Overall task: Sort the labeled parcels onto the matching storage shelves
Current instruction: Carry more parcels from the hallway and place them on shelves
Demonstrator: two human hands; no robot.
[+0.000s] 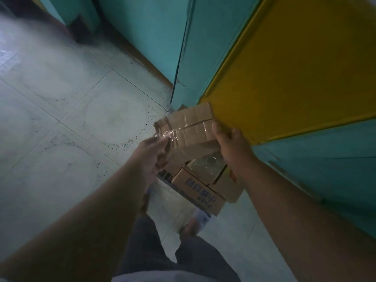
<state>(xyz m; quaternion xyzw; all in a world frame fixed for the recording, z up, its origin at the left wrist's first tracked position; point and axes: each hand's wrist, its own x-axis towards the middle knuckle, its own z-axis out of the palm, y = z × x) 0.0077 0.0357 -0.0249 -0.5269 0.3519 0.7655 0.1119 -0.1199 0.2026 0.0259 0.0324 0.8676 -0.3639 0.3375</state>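
Forearms: two bare forearms (85, 210) reach from the near edge toward the middle of the scene, above dark trousers (154, 251) and a sandalled foot (195, 222).
Parcel: a brown cardboard parcel (193, 123), wrapped in clear shiny tape, is held in the air between both hands, just far of the box pile and in front of the yellow panel's lower corner.
Left hand: the left hand (151, 155) holds the parcel's left, crumpled end, its grip curled with fingertips pinching the cardboard and loose tape there.
Right hand: the right hand (230, 145) clasps the parcel's right end, thumb on the top face and fingers hidden beneath it.
Pile: several cardboard boxes (203, 180) lie stacked on the floor directly below the parcel; the nearest one carries blue printed characters, another at the right shows a red mark, and one in the middle has a clear-taped top.
Floor: pale speckled tiles (61, 110) fill the left side of the scene.
Walls: teal surfaces (154, 37) rise at the far side and right, with a large yellow panel (295, 68) set between them at the right.
Labels: no shelf or parcel label can be read in the dim, blurred view.
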